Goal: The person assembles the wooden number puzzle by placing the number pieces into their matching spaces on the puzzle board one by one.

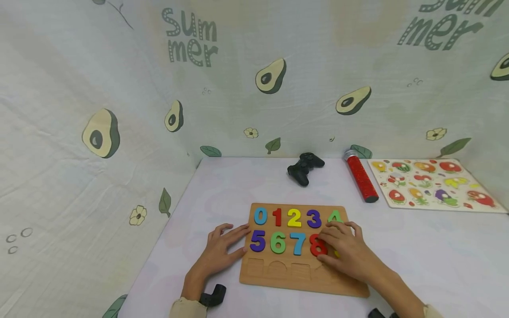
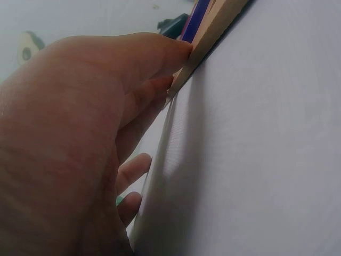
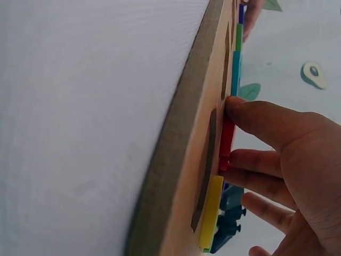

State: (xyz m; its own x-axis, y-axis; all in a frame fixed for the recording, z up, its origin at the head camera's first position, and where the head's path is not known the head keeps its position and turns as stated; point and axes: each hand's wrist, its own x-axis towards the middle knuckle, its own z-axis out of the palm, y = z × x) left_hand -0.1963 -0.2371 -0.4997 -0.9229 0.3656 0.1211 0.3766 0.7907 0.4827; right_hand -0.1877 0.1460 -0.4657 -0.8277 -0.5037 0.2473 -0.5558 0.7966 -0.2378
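Observation:
A wooden number puzzle board [image 1: 278, 279] lies on the pale table in front of me, with coloured digits 0 to 8 in its slots. My left hand [image 1: 222, 251] lies flat on the table, its straight fingers touching the board's left edge beside the purple 5 [image 1: 257, 241]. In the left wrist view the left hand [image 2: 69, 133] presses its thumb against the board's edge [image 2: 213, 37]. My right hand [image 1: 350, 251] rests on the board's right part, fingers spread over the red 8 [image 1: 316, 246] and a mostly hidden yellow piece [image 1: 337, 254]. In the right wrist view its thumb touches the red 8 [image 3: 226, 138] above the yellow piece [image 3: 210, 213].
Behind the board lie a black game controller [image 1: 305, 168] and a red tube [image 1: 361, 179]. A fruit puzzle [image 1: 433, 183] sits at the far right. Empty shape recesses [image 1: 278, 268] line the board's near edge. Avocado-print cloth walls [image 1: 99, 132] close the left and back.

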